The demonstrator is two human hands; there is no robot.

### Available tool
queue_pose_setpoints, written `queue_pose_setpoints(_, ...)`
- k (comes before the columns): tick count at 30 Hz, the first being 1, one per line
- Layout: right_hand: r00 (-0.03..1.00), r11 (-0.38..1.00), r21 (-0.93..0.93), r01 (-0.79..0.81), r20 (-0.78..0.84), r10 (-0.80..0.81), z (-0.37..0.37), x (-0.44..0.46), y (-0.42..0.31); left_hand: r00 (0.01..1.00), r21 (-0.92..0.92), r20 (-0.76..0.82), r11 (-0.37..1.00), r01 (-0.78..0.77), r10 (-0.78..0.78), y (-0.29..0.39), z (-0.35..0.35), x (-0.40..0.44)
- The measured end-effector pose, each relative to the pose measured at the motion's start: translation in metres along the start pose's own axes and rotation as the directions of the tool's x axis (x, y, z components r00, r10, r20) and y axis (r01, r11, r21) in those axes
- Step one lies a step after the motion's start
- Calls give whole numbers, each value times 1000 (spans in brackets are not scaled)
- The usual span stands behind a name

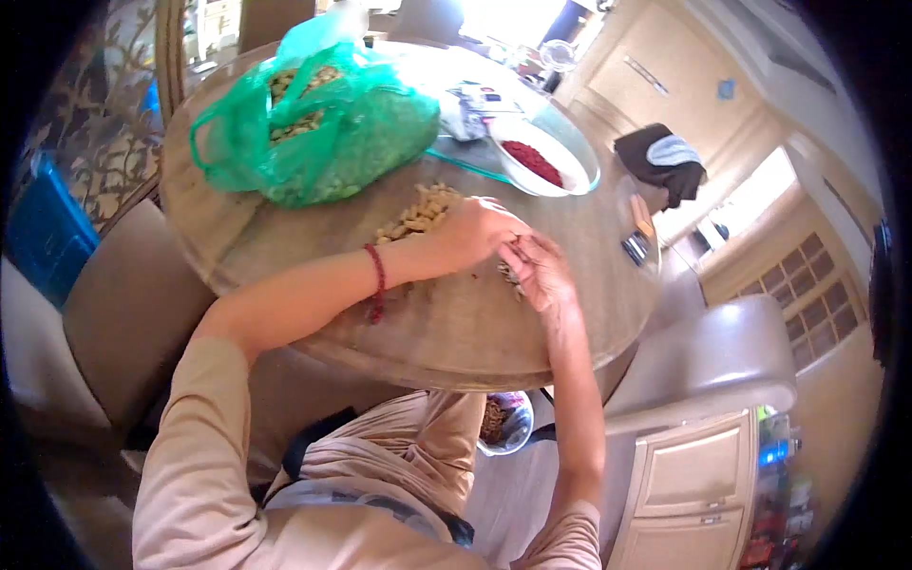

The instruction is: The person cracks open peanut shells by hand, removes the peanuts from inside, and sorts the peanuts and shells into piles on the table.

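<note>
My left hand point(483, 231) and my right hand point(543, 274) meet above the round wooden table point(437, 332), fingertips pinched together. Whatever is between the fingers is hidden. Unshelled peanuts point(418, 215) lie in a loose heap just beyond my left wrist, which wears a red bracelet point(379, 271). Under my right hand is a small scatter of pale bits point(508, 275), partly covered by the fingers. Past the hands stands a white bowl point(578, 174) holding dark red kernels point(534, 161). A green plastic bag point(366, 142), bulging with more peanuts, sits at the back left of the table.
Below the table edge, a bucket point(518, 439) holds brown debris. A glass dish point(591, 152) and a silvery packet point(464, 112) are near the bowl. Dark objects point(635, 249) lie at the table's right edge. Chairs point(708, 356) stand around; a dark cloth point(662, 161) hangs beyond.
</note>
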State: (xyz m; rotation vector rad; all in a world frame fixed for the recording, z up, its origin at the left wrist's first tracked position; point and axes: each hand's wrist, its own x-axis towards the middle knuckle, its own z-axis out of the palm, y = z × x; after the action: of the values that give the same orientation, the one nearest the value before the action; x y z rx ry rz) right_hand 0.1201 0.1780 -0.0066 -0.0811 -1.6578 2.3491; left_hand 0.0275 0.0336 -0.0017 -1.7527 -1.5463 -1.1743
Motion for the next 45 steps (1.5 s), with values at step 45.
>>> queue_pose_setpoints(45,1000,988,150,-25,-8,26,0,2,-8,960,-214,-87,946,244,-268,8,-3,4)
